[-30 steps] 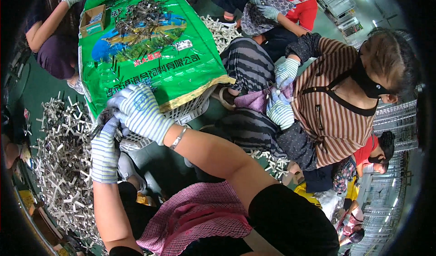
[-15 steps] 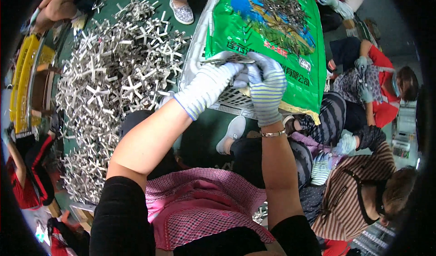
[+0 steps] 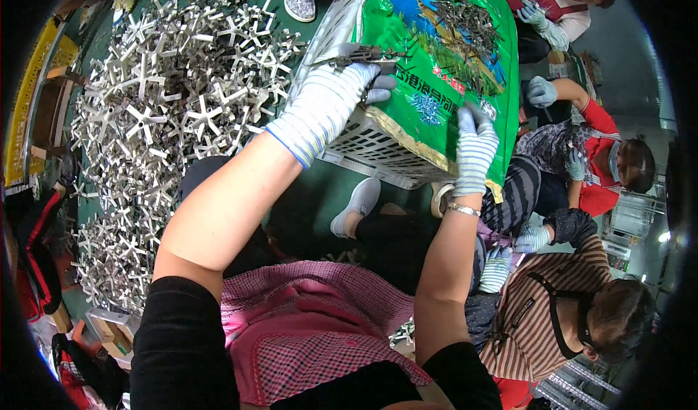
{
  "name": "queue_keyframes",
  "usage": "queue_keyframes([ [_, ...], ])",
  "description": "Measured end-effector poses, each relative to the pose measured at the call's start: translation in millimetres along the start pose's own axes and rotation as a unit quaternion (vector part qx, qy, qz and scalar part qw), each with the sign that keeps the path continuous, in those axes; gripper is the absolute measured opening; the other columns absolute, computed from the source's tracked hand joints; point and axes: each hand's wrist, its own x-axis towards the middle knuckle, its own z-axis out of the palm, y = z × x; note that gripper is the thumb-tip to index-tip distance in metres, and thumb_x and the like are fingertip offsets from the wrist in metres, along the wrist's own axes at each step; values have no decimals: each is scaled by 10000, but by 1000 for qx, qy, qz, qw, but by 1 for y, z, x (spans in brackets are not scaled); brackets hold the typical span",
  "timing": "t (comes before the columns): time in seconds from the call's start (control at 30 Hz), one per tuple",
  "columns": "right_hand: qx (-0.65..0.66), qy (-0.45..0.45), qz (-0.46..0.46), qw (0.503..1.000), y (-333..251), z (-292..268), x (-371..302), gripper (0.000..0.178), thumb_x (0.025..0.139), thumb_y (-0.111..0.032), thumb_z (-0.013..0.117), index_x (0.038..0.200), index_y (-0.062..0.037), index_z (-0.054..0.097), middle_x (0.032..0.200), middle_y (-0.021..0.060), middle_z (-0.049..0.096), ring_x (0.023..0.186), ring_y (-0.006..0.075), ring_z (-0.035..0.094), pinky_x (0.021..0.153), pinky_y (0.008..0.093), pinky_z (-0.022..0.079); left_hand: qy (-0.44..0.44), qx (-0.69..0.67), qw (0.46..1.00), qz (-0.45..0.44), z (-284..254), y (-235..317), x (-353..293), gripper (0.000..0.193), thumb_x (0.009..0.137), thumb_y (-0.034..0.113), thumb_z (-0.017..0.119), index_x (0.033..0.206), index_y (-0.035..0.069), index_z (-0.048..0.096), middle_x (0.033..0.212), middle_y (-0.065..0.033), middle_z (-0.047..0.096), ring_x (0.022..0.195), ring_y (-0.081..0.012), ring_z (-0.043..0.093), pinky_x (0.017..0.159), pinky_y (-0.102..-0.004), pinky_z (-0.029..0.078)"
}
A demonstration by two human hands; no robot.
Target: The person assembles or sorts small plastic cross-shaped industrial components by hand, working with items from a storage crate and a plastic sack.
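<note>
My left hand, in a striped knit glove with grey fingers, is closed around a small stack of thin, dark metal pieces. It is over the near left edge of a green printed bag. My right hand, gloved alike, is at the bag's near right part with its fingers stretched out and apart; nothing shows in them. Whether its fingertips touch the bag, I cannot tell. More thin dark metal pieces lie in a loose pile on the bag's far half. The bag rests on a white slatted plastic crate.
A large heap of star-shaped metal parts covers the green floor to the left. Yellow crates are at the far left. People sit close on the right, one in a striped top and one in red. A shoe is below the crate.
My hands have come apart: the left keeps the metal pieces and the right has moved right and slightly down, with its fingers spread. The view has shifted a little.
</note>
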Motion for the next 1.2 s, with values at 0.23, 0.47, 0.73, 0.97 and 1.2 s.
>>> queue_keyframes([
  [0.23,-120,-98,76,985,18,-5,0,250,805,-177,672,1006,-31,694,937,104,700,838,167,632,816,296,481,2,5,1000,-8,-1,1,-3,319,906,70,538,1206,-20,482,1074,-173,626,853,-228,650,716,-301,559],
  [0.47,-89,-118,67,987,18,3,1,272,794,-237,684,978,-38,703,937,134,697,837,198,644,817,308,482,4,15,1000,-26,1,1,-2,331,910,74,525,1224,-19,479,1096,-177,624,885,-234,650,728,-300,557],
  [0.73,-283,-137,18,949,3,26,4,247,774,-298,680,929,-109,717,979,159,666,901,318,632,835,383,481,-12,-23,995,-98,5,-2,0,357,899,72,556,1234,1,455,1071,-195,631,901,-280,657,739,-342,565],
  [0.97,-260,-106,29,959,-3,21,-1,198,782,-268,664,895,-110,707,843,140,685,776,302,653,749,382,504,-5,-59,992,-115,11,5,-7,323,897,67,559,1200,-12,480,1031,-199,624,792,-240,627,679,-319,532],
  [1.2,-181,-102,43,977,-1,19,0,151,780,-174,678,893,-74,687,795,105,684,723,221,650,705,332,502,-12,-43,991,-129,9,5,-4,360,891,59,563,1231,-17,474,1083,-216,614,855,-254,640,752,-336,542],
])
